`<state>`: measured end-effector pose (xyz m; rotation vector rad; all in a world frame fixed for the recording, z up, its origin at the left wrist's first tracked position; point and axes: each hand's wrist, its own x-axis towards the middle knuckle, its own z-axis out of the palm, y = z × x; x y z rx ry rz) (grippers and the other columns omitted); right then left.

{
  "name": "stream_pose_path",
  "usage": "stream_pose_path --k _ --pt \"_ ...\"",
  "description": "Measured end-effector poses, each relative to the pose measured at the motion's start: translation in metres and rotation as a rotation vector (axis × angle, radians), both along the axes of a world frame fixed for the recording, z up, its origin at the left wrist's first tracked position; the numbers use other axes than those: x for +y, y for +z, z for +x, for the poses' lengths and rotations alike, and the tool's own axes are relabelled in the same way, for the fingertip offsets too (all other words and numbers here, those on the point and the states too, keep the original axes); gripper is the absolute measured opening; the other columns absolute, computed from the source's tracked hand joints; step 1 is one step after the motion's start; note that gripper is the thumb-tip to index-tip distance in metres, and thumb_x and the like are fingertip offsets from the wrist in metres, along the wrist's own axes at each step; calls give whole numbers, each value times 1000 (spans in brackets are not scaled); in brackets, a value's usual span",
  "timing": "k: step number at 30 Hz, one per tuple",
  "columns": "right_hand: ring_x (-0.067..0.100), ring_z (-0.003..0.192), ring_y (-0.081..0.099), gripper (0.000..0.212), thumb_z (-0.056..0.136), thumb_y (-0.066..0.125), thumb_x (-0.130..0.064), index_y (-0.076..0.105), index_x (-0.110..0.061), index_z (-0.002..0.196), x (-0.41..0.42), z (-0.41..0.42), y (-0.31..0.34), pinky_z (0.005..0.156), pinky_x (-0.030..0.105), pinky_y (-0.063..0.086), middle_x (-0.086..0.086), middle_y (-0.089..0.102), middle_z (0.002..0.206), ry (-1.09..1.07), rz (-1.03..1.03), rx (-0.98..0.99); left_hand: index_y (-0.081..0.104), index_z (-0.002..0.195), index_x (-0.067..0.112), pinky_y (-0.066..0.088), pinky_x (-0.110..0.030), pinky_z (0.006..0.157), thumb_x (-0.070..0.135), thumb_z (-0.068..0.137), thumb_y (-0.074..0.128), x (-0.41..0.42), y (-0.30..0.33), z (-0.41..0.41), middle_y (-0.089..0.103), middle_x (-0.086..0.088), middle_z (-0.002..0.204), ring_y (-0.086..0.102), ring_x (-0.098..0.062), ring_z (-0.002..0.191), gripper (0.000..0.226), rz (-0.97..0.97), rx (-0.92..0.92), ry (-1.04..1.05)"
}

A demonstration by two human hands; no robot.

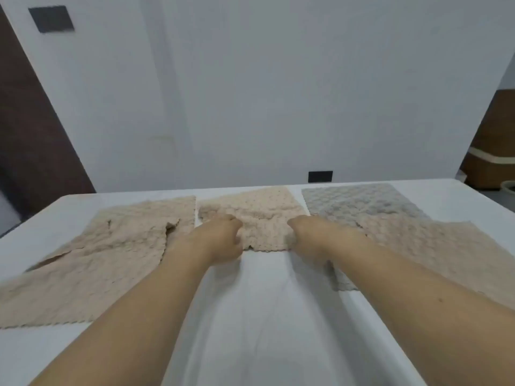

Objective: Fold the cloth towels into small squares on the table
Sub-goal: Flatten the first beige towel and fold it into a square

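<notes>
Both hands are working the middle beige towel on the white-covered counter (259, 316).

The left hand (223, 240) and right hand (303, 235) are gripping the near edge of the middle towel (262, 218) at either side, fingers curled onto the fabric, probably to keep the fold square as it is made. A larger beige towel (97, 260) is lying flat to the left; a grey towel (359, 201) and another beige towel (423, 246) are overlapping to the right, seemingly waiting their turn.
</notes>
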<state>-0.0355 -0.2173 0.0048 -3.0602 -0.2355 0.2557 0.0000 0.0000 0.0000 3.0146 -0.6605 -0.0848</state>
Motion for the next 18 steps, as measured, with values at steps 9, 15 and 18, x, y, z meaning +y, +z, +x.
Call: stream_pose_path --k 9,15,18 --pt "26 105 52 23 96 41 -24 54 -11 110 -8 32 -28 78 34 40 7 53 115 103 -94 -160 59 97 15 36 -31 66 16 89 46 -9 -29 34 61 -3 104 59 -27 96 15 190 -225 -65" --pt "24 73 52 13 94 40 -23 42 -12 100 -7 27 0 59 35 38 6 57 89 -139 317 -267 38 85 15 31 -35 59 13 91 44 -11 -4 31 42 -2 79 50 -30 77 9 -1 -414 78" --pt "21 70 52 13 94 34 -18 44 -12 99 -6 15 32 58 34 40 5 57 85 -147 337 -307 39 80 14 28 -34 57 13 91 41 -13 26 19 40 0 71 46 -28 69 11 -74 -503 109"
